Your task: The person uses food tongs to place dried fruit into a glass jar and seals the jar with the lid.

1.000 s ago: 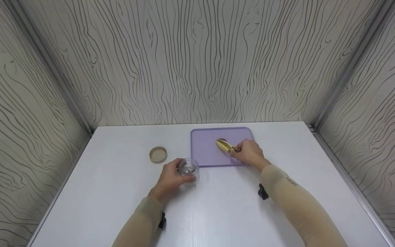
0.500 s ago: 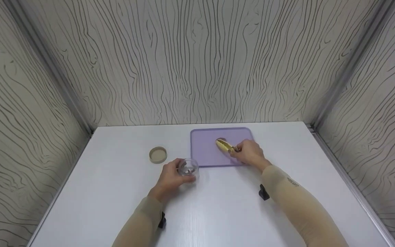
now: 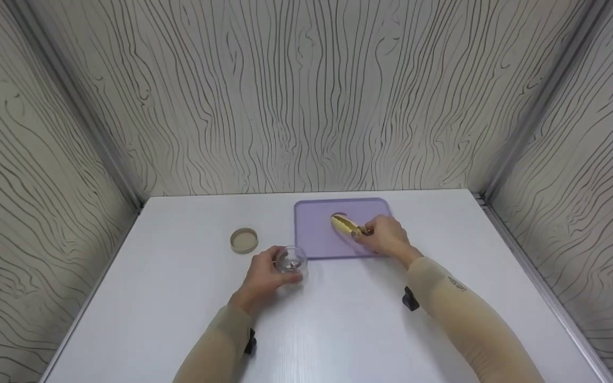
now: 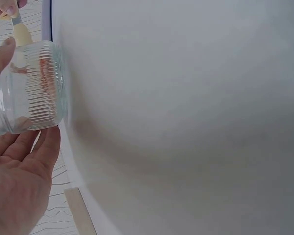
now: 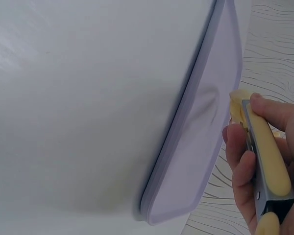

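My left hand (image 3: 264, 275) grips a clear glass jar (image 3: 291, 261) at the tray's near left corner, thumb on one side and fingers on the other. In the left wrist view the ribbed glass jar (image 4: 39, 88) has some reddish-brown pieces inside. My right hand (image 3: 384, 235) holds yellow tongs (image 3: 345, 225) with a metal frame over the purple tray (image 3: 314, 242). Fingers and thumb wrap the handles of the tongs (image 5: 267, 152) in the right wrist view. A small dark brown bit (image 3: 339, 214) shows at their tip, mostly hidden behind them.
A round beige lid (image 3: 244, 241) lies on the white table (image 3: 338, 319), left of the tray and beyond the left hand. Wood-patterned panels (image 3: 296, 96) enclose the table at the back and both sides.
The tongs have shifted slightly to the left over the tray, and their two arms look closer together. The left hand keeps the jar in nearly the same spot.
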The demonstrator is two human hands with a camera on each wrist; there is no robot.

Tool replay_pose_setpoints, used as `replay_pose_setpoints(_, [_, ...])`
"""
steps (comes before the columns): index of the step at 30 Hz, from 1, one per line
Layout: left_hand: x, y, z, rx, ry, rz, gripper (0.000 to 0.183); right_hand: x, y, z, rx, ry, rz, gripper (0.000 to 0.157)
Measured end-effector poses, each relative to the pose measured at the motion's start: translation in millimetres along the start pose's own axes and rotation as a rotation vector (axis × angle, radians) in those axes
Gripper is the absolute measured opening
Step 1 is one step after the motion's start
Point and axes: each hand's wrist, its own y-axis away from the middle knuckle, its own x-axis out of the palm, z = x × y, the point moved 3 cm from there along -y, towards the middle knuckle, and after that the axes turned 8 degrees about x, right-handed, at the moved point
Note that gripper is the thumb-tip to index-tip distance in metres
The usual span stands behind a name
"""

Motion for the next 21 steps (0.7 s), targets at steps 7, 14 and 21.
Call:
replay_pose_setpoints(7, [-0.2, -1.2, -0.4, -0.001, 0.016, 0.004, 0.080, -9.9, 15.2, 17.5, 0.036, 0.020, 0.003, 0.035])
replay_pose_setpoints(14, [0.2, -1.3, 0.5, -0.025, 0.005, 0.002, 0.080, -14.3, 25.0, 23.6, 0.046, 0.015, 0.006, 0.037])
replay_pose_setpoints(21, [0.5, -1.0, -1.1, -0.003, 0.002, 0.003, 0.079, -15.8, 33.8, 29.3, 0.017, -0.004, 0.003, 0.041])
